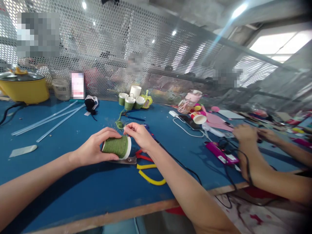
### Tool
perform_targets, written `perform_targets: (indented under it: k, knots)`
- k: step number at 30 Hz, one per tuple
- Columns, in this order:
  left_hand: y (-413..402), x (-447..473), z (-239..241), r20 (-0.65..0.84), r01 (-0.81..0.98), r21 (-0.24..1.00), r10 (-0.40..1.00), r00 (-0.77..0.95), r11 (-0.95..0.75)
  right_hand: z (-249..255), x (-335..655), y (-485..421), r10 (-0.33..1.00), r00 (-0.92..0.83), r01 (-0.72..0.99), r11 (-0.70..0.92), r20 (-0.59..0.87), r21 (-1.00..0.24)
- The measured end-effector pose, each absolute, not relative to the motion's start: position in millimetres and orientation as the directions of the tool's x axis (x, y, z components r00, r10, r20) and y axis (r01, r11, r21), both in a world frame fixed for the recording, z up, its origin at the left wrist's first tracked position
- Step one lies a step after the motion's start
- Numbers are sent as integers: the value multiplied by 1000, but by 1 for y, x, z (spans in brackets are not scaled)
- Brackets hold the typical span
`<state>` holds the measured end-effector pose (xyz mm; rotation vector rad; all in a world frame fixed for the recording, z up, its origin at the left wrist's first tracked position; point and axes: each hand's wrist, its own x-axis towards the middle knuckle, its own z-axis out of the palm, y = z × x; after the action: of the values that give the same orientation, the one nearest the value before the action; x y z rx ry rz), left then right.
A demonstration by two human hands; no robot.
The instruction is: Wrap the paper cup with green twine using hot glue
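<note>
My left hand [95, 150] is wrapped round a paper cup covered in green cord [116, 147], held on its side just above the blue table [73, 182]. My right hand [139, 135] pinches at the cup's white rim, fingers closed on the cord end. A trail of green cord [119, 123] runs back across the table from there. Under the cup lie scissors with red and yellow handles [143, 164].
Several finished green cups [130, 100] stand at the back by a perforated metal screen. Clear glue sticks [48, 121] lie at the left near a yellow pot [23, 87]. At the right another person's hands [246, 135] work among cables, a phone [192, 123] and pink items.
</note>
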<state>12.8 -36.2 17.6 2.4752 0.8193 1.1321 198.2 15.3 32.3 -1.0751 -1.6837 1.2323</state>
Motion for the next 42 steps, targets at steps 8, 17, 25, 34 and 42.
perform_targets:
  k: [8, 17, 25, 34, 42]
  knots:
    - [-38, 12, 17, 632, 399, 421, 579, 514, -814, 34, 197, 11, 944, -327, 195, 117, 48, -974]
    - [-38, 12, 15, 652, 434, 299, 514, 557, -850, 33, 197, 10, 938, -343, 231, 144, 58, -962]
    - [-37, 11, 15, 659, 480, 234, 501, 561, -845, 36, 204, 13, 947, -317, 251, 132, 48, -959]
    - [-29, 10, 10, 637, 515, 384, 624, 453, -766, 42, 208, 7, 866, -489, 125, -47, -102, -991]
    - [-27, 13, 9, 359, 426, 786, 892, 275, -448, 41, 206, 0, 869, -494, 222, 165, 35, -961]
